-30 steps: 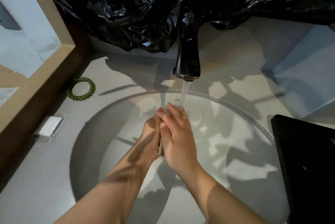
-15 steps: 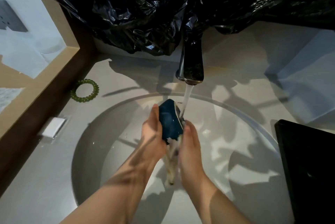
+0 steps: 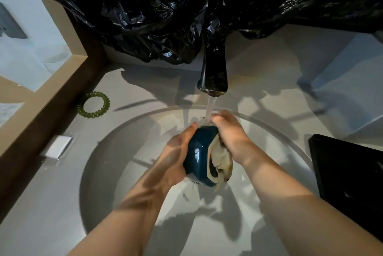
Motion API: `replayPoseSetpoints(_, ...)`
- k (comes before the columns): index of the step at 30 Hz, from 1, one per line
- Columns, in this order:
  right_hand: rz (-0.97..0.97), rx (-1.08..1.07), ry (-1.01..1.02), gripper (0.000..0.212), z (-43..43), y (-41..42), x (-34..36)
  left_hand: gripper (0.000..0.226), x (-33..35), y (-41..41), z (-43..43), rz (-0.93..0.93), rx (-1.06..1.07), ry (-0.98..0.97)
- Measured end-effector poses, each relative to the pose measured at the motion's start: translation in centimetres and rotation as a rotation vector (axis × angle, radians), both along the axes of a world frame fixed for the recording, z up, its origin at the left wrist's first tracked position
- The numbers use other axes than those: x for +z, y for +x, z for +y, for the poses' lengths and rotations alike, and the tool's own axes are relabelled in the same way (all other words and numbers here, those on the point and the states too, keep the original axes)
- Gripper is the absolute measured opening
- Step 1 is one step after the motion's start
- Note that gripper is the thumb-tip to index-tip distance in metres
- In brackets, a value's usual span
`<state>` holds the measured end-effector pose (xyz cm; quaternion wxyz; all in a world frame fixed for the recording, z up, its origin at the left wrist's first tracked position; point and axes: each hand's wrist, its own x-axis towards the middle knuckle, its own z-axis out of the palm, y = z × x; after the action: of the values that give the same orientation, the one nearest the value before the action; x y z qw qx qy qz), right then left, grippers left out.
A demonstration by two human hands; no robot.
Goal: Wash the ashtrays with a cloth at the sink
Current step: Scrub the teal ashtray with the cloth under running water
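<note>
Glazed dark-blue ceramic, the ashtray (image 3: 198,152) was gripped on edge by the curled fingers (image 3: 191,128) of the left hand (image 3: 176,158), over the sink (image 3: 116,162). A pale cloth (image 3: 219,158) was pressed into its hollow by the right hand (image 3: 230,133), fingers curled round it just under the stream (image 3: 211,106) from the tap (image 3: 213,73). Scrubbing was judged under way; turning the ashtray would be called for next.

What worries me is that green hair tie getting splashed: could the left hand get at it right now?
Probably yes, once freed: the hair tie lies uncovered to its left, nothing between, but the left hand grips the blue ashtray.
</note>
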<state>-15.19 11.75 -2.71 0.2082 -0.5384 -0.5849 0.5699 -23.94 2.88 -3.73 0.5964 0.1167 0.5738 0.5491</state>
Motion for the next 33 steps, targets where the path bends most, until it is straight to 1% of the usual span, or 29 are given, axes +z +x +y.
replayPoseSetpoints(2, 0.12, -0.108, -0.221, 0.027, -0.4, 1.0, -1.0, 0.039, -0.3, -0.3, 0.1, -0.134, 0.032, 0.028)
replayPoseSetpoints(4, 0.35, -0.159, -0.533, 0.039, -1.2, 2.2, -2.1, 0.052, -0.7, -0.8, 0.3, -0.303, 0.116, 0.023)
replayPoseSetpoints(5, 0.464, -0.162, -0.642, 0.043, -1.6, 2.5, -2.5, 0.054, -0.9, -1.0, 0.3, -0.386, 0.166, 0.007)
replayPoseSetpoints(6, 0.541, -0.165, -0.703, 0.046, -2.0, 2.6, -3.0, 0.053, -1.2, -1.2, 0.5, -0.467, 0.21, -0.023)
replayPoseSetpoints(8, 0.579, -0.186, -0.758, 0.053, -2.5, 2.5, -3.5, 0.045, -1.6, -1.4, 0.6, -0.545, 0.263, -0.056)
replayPoseSetpoints(10, 0.553, -0.216, -0.777, 0.054, -2.6, 2.2, -3.4, 0.029, -2.2, -1.3, 0.6, -0.468, 0.288, -0.135)
replayPoseSetpoints(11, 0.543, -0.236, -0.769, 0.053, -2.5, 2.1, -3.3, 0.025, -2.5, -1.3, 0.6, -0.416, 0.288, -0.167)
replayPoseSetpoints(13, 0.514, -0.283, -0.685, 0.051, -1.9, 2.1, -3.1, 0.03, -2.3, -1.2, 0.5, -0.374, 0.236, -0.157)
replayPoseSetpoints(15, 0.421, -0.347, -0.488, 0.036, -1.2, 2.0, -2.4, 0.04, -1.7, -1.2, 0.4, -0.347, 0.119, -0.081)
replayPoseSetpoints(16, 0.323, -0.374, -0.352, 0.03, -1.0, 1.8, -1.9, 0.041, -1.5, -1.1, 0.4, -0.282, 0.038, -0.022)
replayPoseSetpoints(17, 0.23, -0.385, -0.218, 0.028, -1.0, 1.5, -1.4, 0.043, -1.4, -0.8, 0.4, -0.2, -0.029, 0.027)
replayPoseSetpoints(18, 0.165, -0.373, -0.093, 0.028, -1.2, 1.2, -1.1, 0.047, -1.3, -0.4, 0.3, -0.159, -0.067, 0.052)
replayPoseSetpoints(20, 0.072, -0.291, 0.094, 0.028, -2.1, 0.5, -0.9, 0.058, -1.2, 0.3, 0.1, -0.212, -0.07, -0.004)
replayPoseSetpoints(22, 0.04, -0.211, 0.185, 0.027, -3.3, 0.1, -1.2, 0.05, -1.3, 0.3, 0.2, -0.286, -0.073, -0.037)
replayPoseSetpoints(23, 0.063, -0.168, 0.203, 0.026, -3.9, 0.1, -1.3, 0.044, -1.3, 0.0, 0.2, -0.319, -0.058, -0.054)
replayPoseSetpoints(25, 0.121, -0.035, 0.218, 0.022, -4.7, 0.4, -1.4, 0.039, -1.6, -0.8, 0.3, -0.421, 0.026, -0.079)
replayPoseSetpoints(28, 0.179, 0.231, 0.109, 0.018, -5.1, 2.0, -1.6, 0.046, -1.6, -1.5, 0.2, -0.532, 0.079, -0.079)
replayPoseSetpoints(30, 0.095, 0.339, 0.025, 0.02, -4.8, 2.9, -1.2, 0.05, -1.7, -1.2, 0.2, -0.524, 0.053, -0.085)
replayPoseSetpoints(31, 0.011, 0.353, 0.01, 0.026, -4.6, 3.1, -1.1, 0.05, -1.8, -1.0, 0.3, -0.5, 0.036, -0.078)
replayPoseSetpoints(33, -0.113, 0.276, -0.011, 0.043, -4.1, 2.6, -0.6, 0.046, -1.9, -0.4, 0.3, -0.426, 0.007, -0.048)
